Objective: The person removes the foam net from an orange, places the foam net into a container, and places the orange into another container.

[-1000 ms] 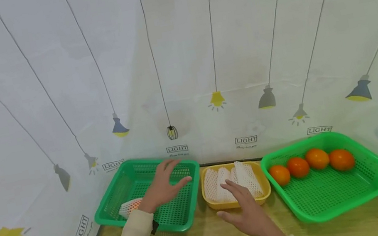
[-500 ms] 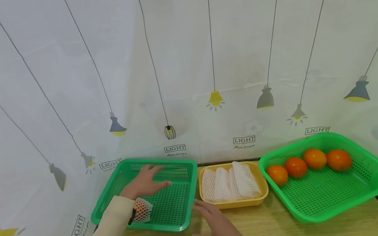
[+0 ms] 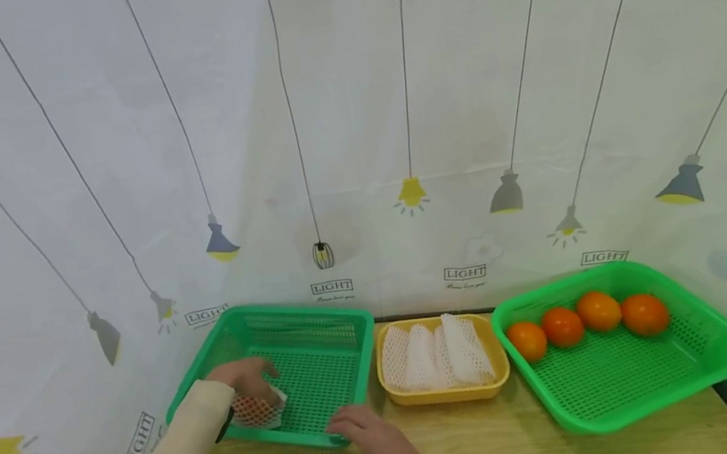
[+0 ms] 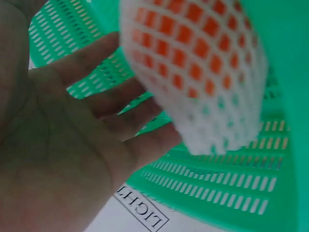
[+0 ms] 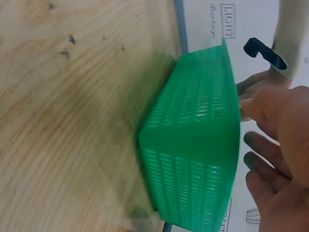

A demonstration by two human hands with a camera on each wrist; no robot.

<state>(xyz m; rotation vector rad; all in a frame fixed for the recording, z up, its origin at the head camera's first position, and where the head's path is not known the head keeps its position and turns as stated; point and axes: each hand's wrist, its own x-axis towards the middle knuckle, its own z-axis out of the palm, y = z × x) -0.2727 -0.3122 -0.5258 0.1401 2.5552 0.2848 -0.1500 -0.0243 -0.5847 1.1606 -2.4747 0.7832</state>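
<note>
In the green basket (image 3: pixel 312 333) on the left lies an orange-red fruit (image 3: pixel 253 413) in a white foam net sleeve. My left hand (image 3: pixel 249 378) reaches down over it. In the left wrist view the fingers extend toward the netted fruit (image 4: pixel 193 53), their tips hidden behind it; the palm stays apart from the fruit. My right hand (image 3: pixel 384 450) is at the near right corner of this basket. The right wrist view has its thumb (image 5: pixel 260 108) close to the basket rim and the other fingers loosely bent; whether they touch the rim I cannot tell.
A yellow tray (image 3: pixel 447 395) with several white foam net sleeves (image 3: pixel 423 358) stands in the middle. On the right, a brighter green basket (image 3: pixel 643 405) holds several orange-red fruits (image 3: pixel 597 311). A wall covering printed with lamps (image 3: pixel 412 194) rises behind the wooden table (image 3: pixel 490 448).
My left hand has moved left and lowered to the netted fruit. My right hand has travelled left from before the yellow tray to the left basket's corner.
</note>
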